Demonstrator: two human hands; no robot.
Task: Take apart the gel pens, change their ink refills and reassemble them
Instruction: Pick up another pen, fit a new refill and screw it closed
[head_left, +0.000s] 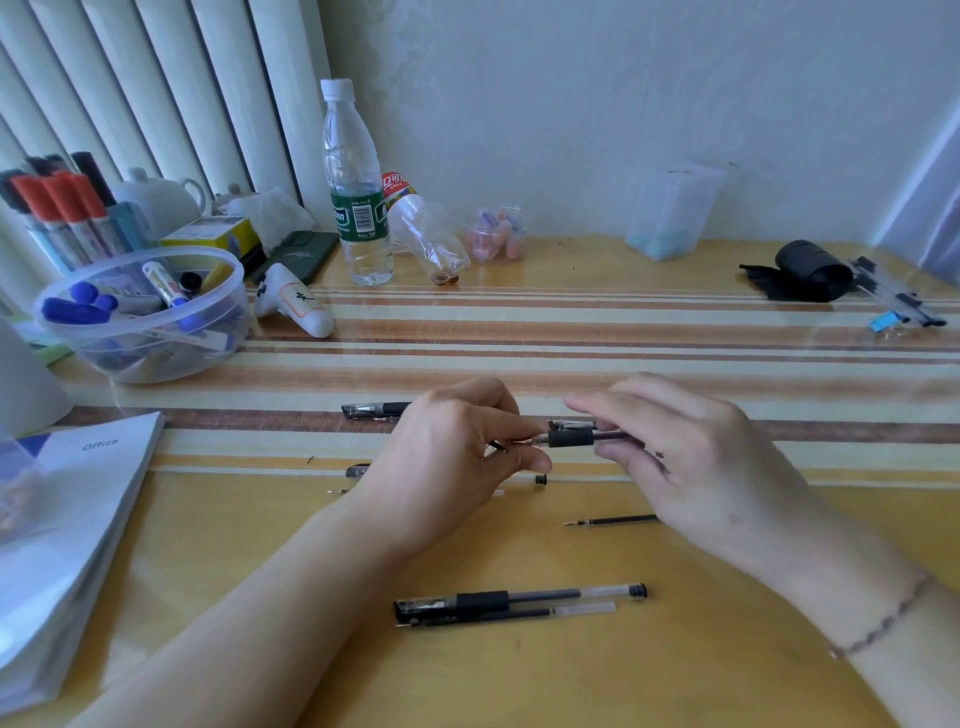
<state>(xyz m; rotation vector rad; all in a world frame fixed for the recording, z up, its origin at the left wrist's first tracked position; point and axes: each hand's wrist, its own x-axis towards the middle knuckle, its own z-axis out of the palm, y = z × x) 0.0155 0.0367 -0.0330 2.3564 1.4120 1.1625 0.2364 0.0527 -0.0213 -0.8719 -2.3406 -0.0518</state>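
Above the middle of the desk my right hand (691, 457) holds a gel pen (571, 438) level by its clear barrel, black grip pointing left. The thumb and forefinger of my left hand (457, 452) pinch the pen's metal tip end. A capped pen (519, 600) lies near the front edge with a loose refill (506, 616) alongside it. Another refill (613, 520) rests under my right hand. A further capped pen (374, 409) lies behind my left hand. A small black end piece (541, 478) and a partly hidden pen (358, 471) lie beneath my left hand.
A clear bowl of markers (140, 317) and a stack of papers (67, 530) sit at the left. Water bottles (358, 192), a small jar (496, 234) and a clear box (670, 213) line the back wall. More pens (898, 299) and a black roll (810, 270) lie far right.
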